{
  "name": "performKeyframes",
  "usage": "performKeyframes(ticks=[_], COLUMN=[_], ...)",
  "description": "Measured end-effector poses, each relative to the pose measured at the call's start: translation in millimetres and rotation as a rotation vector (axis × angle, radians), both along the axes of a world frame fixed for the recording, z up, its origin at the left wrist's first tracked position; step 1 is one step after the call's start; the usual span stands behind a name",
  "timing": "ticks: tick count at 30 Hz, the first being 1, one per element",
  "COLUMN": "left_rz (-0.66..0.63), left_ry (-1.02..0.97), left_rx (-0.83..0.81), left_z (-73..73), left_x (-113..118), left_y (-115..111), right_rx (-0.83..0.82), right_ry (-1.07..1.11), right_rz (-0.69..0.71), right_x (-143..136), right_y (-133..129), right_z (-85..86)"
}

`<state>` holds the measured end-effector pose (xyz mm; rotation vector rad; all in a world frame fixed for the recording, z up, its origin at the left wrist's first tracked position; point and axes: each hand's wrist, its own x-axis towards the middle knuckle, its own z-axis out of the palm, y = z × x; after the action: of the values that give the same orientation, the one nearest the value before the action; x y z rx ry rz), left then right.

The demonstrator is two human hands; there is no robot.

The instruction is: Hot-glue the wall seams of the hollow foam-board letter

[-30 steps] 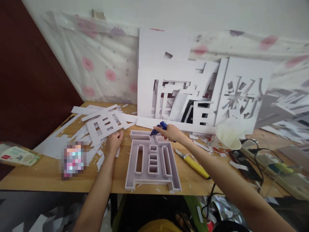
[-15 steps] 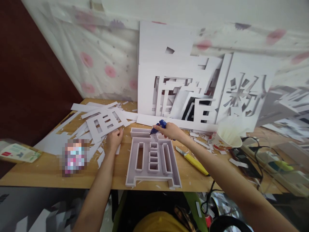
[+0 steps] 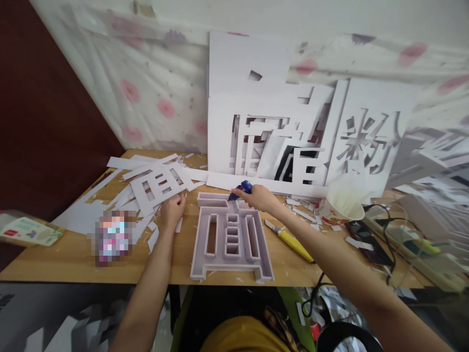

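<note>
My right hand (image 3: 261,198) is wrapped round a blue glue gun (image 3: 242,189). Its dark nozzle points down at the upper wall of a white foam-board letter form (image 3: 198,244), a tray-like piece with raised edges and inner frames, lying flat on the table. Left of this form, my left hand (image 3: 173,209) rests on the table with its fingers curled in. Whatever those fingers may hold is hidden. Beside the left hand lies a white cut-out sheet (image 3: 152,188) on a heap of foam-board scraps (image 3: 122,198).
A yellow utility knife (image 3: 293,242) lies right of the form. Further right are a paper tub (image 3: 339,208), a dark phone (image 3: 368,242), black cables and a power strip (image 3: 414,244). Large cut-out boards (image 3: 227,73) lean on the wall. A carton (image 3: 29,230) is far left.
The camera view has shifted slightly. Both hands keep nearly the same places, and the glue gun's nozzle stays over the form's upper wall.
</note>
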<state>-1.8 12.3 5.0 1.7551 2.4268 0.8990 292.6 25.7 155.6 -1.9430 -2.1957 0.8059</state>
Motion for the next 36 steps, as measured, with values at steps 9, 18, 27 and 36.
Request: performKeyframes(ticks=[9,18,27,36], left_rz=[0.009,0.007,0.006,0.015], left_ry=[-0.001,-0.003,0.012,0.014], left_rx=[-0.013,-0.005,0.007,-0.014], left_z=[1.8,0.8,-2.1,-1.3], left_x=[0.7,0.5,-0.9,0.1], left_y=[-0.2,-0.8,0.4,3.2], right_rx=[-0.015,-0.017,-0.02,-0.034], right_ry=[0.019,-0.024,-0.012,0.031], right_rz=[0.009,0.005,0.014,0.049], right_x=[-0.8,3.1,4.7,10.4], right_y=[0.8,-5.5,-7.1,-7.0], right_z=[-2.1,1.9,-0.4,-1.4])
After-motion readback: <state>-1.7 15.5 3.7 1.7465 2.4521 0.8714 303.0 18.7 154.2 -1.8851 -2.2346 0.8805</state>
